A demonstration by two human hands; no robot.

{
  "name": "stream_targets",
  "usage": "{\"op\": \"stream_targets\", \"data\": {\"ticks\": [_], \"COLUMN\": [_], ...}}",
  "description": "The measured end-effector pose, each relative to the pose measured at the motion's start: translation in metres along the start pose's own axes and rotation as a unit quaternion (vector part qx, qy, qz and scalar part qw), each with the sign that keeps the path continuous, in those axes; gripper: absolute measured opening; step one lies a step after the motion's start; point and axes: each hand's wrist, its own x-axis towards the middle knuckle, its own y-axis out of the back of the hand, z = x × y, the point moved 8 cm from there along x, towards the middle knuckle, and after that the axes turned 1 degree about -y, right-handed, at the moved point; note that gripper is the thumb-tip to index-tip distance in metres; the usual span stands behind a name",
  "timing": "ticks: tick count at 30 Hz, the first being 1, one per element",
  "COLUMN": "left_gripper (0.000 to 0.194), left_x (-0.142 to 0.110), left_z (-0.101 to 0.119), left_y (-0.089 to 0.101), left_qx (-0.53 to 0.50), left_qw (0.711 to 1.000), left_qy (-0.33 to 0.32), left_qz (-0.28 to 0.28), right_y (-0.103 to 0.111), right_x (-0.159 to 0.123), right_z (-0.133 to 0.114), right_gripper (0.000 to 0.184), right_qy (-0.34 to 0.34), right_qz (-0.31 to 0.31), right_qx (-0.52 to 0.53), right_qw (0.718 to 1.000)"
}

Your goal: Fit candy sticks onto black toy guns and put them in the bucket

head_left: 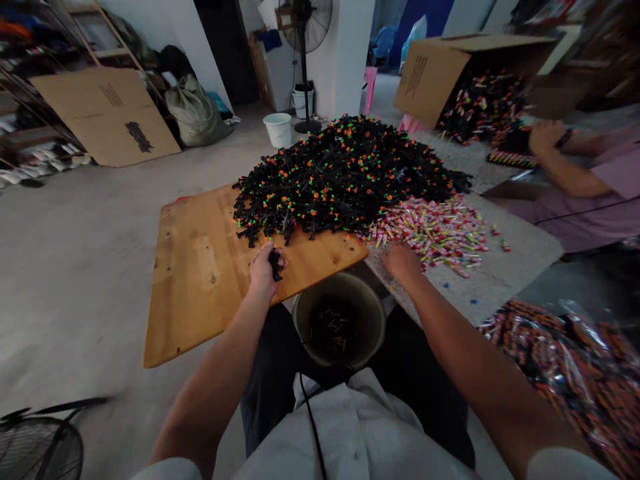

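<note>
My left hand [263, 270] is closed around a small black plastic piece [275, 264], which looks like one of the toy guns, above the wooden board. Just beyond it rises a big heap of black toy guns [325, 177] with orange and green tips. My right hand [401, 261] is at the near left edge of a pile of small pink, red and yellow tubes [440, 230]. Its fingers are curled down, and what they pinch, if anything, is hidden. Below and between my arms is a round bucket [379, 327] with dark pieces inside.
The wooden board [185, 280] meets a grey stone-like tabletop [520, 260]. At right sits a co-worker [575, 160] near a tipped cardboard box [425, 80] of similar pieces. Packed plastic bags [565, 373] lie low right. A white bucket [278, 130] and standing fan are behind.
</note>
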Motion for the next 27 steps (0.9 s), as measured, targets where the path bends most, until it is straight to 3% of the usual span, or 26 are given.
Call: {"op": "stream_targets", "data": {"ticks": [5,7,9,10,12,14,16,22,24,27], "left_gripper": [0.024,0.023,0.025,0.025,0.026,0.025,0.025,0.026,0.025,0.024], "left_x": [-0.018,-0.027,-0.036,-0.04,-0.048,-0.055,-0.061,-0.072,-0.074,-0.076], "left_z": [0.005,0.006,0.004,0.003,0.002,0.002,0.003,0.008,0.008,0.007], "left_y": [-0.021,-0.033,-0.046,-0.052,-0.062,-0.07,-0.075,-0.081,-0.083,-0.086], "left_qx": [-0.045,-0.061,-0.075,-0.081,-0.091,-0.102,-0.105,-0.076,-0.09,-0.123], "left_qw": [0.999,0.997,0.996,0.995,0.994,0.992,0.991,0.987,0.984,0.979], "left_qy": [-0.026,-0.041,-0.045,-0.045,-0.047,-0.053,-0.068,-0.126,-0.13,-0.131], "left_qz": [-0.005,-0.016,-0.027,-0.032,-0.039,-0.043,-0.048,-0.065,-0.078,-0.098], "right_y": [0.003,0.007,0.01,0.009,0.001,-0.004,-0.005,-0.006,-0.004,-0.001], "right_x": [-0.005,-0.019,-0.046,-0.063,-0.102,-0.138,-0.159,-0.165,-0.163,-0.161], "right_z": [0.011,-0.001,-0.025,-0.042,-0.085,-0.12,-0.138,-0.146,-0.145,-0.142], "right_gripper": [0.029,0.027,0.026,0.024,0.026,0.031,0.033,0.037,0.037,0.038], "right_qy": [-0.022,0.0,0.041,0.073,0.143,0.178,0.167,0.118,0.114,0.115], "right_qz": [-0.015,0.009,0.032,0.027,-0.056,-0.116,-0.124,-0.16,-0.163,-0.156], "right_qx": [0.016,0.046,0.163,0.267,0.457,0.563,0.626,0.719,0.731,0.729], "right_qw": [1.0,0.999,0.985,0.961,0.876,0.799,0.751,0.666,0.652,0.656]}}
